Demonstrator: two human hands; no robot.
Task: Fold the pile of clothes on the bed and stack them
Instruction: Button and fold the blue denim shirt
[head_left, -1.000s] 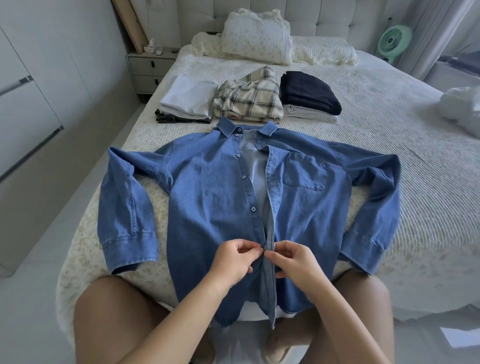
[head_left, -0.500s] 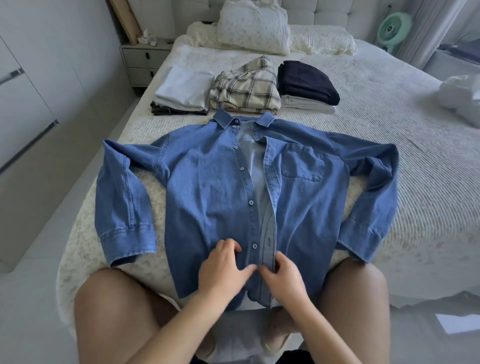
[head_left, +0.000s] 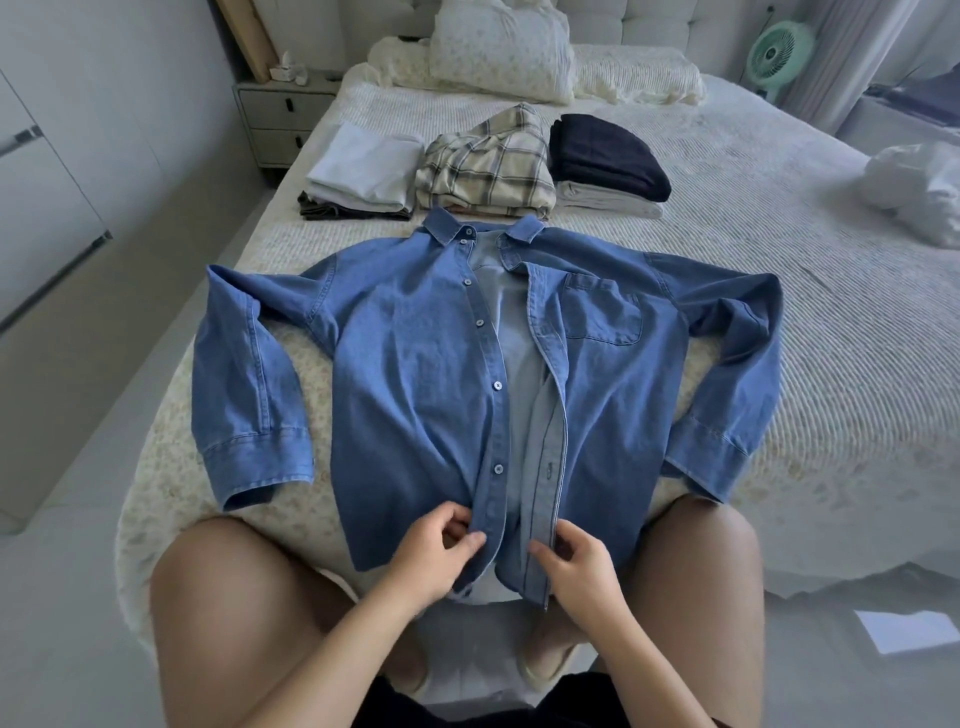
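bed with a ribbed cream cover fills most of the view; a tufted headboard and pillows close its far end. denim shirt lies face up across the near end of the bed, collar pointing away, both sleeves spread outward and bent back toward the person, front placket unbuttoned and parted down the middle. three folded stacks sit in a row just beyond the collar: pale stack on the left, plaid stack in the middle with its near edge touching the collar, dark navy stack on the right over a light folded item. crumpled white fabric rests at the right edge of the bed, well apart from the shirt. nightstand stands beside the bed at far left; green fan stands at far right. left hand pinches the button-side edge of the shirt near the hem. right hand pinches the buttonhole-side edge near the hem. hands sit close together but apart, between the person's bare knees.
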